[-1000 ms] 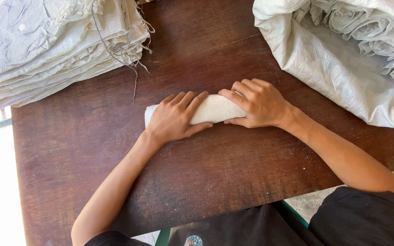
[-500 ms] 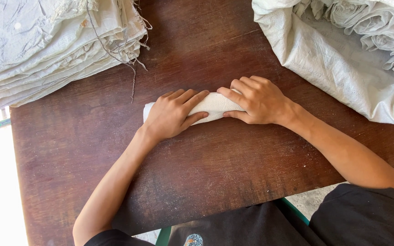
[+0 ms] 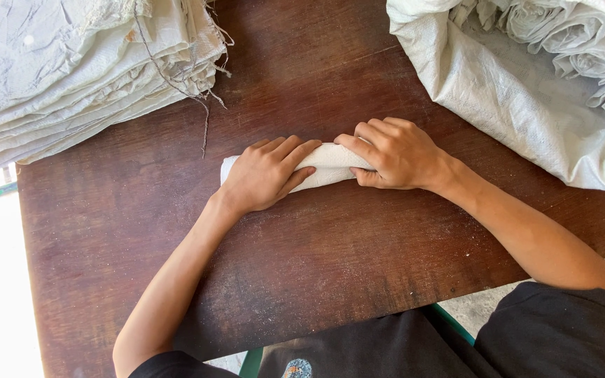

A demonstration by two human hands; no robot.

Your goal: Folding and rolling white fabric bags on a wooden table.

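Observation:
A tightly rolled white woven sack [image 3: 327,166] lies across the middle of a dark brown wooden table [image 3: 330,266]. My left hand [image 3: 266,175] rests palm down over the roll's left part, fingers spread along it. My right hand [image 3: 395,152] grips the roll's right end, fingers curled over the top and thumb underneath. Only the short middle stretch and the left tip of the roll show between and beside my hands.
A thick stack of flat white woven sacks [image 3: 71,70] with frayed threads fills the far left corner. At the far right an open white sack [image 3: 519,91] holds several rolled sacks [image 3: 568,35]. The table's near edge is just before my dark shirt.
Both hands and the roll stay in nearly the same place; the roll looks slightly tighter and my fingers sit a little closer together over it.

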